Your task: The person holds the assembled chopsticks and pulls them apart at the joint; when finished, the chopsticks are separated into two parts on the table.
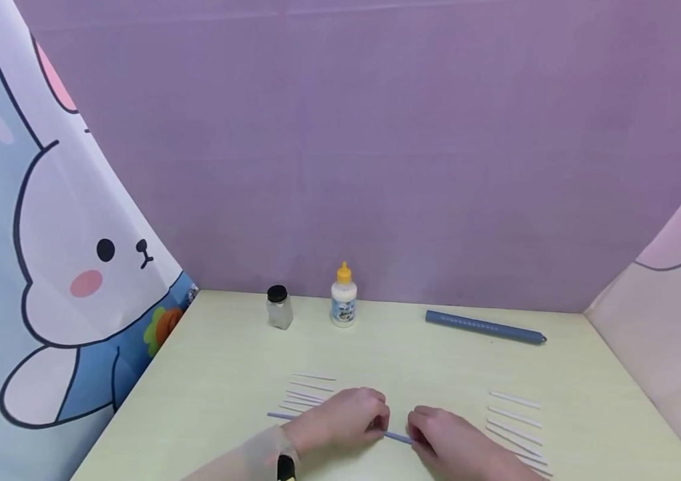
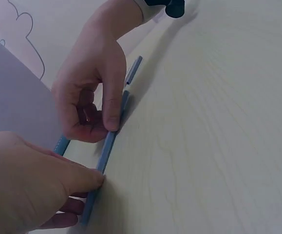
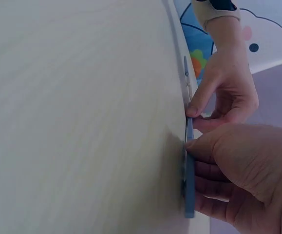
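Thumb and fingers of my left hand [image 1: 355,415] pinch a slim blue stick [image 1: 397,437] just above the table. My right hand [image 1: 457,441] pinches the same stick a short way to the right. In the left wrist view both thumbs press along the blue stick [image 2: 106,151], the hands close together. The right wrist view shows one end of the stick [image 3: 189,195] reaching past my right fingers. Left of my left wrist, a blue stick end [image 1: 280,415] is visible; I cannot tell whether it belongs to the same piece.
Thin white sticks [image 1: 310,386] lie in a row on the left, and thicker white sticks [image 1: 515,417] on the right. Farther back stand a black-capped jar [image 1: 280,312] and a yellow-nozzled white bottle [image 1: 343,297]. A blue-grey bar [image 1: 485,327] lies at back right.
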A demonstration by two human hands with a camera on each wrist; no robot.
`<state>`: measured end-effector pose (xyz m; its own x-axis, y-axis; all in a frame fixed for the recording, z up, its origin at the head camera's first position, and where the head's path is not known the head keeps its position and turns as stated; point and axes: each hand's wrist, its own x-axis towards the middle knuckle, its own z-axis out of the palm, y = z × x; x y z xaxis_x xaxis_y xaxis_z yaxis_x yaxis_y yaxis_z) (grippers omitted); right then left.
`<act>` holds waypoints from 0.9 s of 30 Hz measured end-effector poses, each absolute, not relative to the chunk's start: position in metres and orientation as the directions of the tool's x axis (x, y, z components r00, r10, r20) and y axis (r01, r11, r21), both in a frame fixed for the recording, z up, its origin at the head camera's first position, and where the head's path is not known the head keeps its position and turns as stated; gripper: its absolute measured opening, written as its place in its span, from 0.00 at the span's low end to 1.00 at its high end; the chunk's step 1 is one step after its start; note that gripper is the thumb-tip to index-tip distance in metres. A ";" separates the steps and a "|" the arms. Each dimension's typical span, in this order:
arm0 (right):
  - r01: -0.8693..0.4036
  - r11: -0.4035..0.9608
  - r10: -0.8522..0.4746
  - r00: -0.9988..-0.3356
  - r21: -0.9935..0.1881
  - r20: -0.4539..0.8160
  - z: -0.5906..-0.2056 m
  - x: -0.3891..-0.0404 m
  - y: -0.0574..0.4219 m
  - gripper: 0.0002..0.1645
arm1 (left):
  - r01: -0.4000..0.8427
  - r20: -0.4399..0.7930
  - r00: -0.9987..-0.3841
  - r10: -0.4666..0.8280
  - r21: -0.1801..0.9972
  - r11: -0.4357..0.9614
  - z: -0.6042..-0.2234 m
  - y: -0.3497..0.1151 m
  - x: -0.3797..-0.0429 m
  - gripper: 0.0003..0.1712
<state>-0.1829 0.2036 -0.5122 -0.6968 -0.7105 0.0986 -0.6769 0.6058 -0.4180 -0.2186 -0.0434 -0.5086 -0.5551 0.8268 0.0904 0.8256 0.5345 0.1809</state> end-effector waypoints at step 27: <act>-0.800 0.547 -0.716 -0.600 -0.248 0.356 -0.420 -0.229 0.193 0.10 | 0.773 0.307 -0.628 0.715 0.144 0.618 -0.452 -0.049 -0.250 0.16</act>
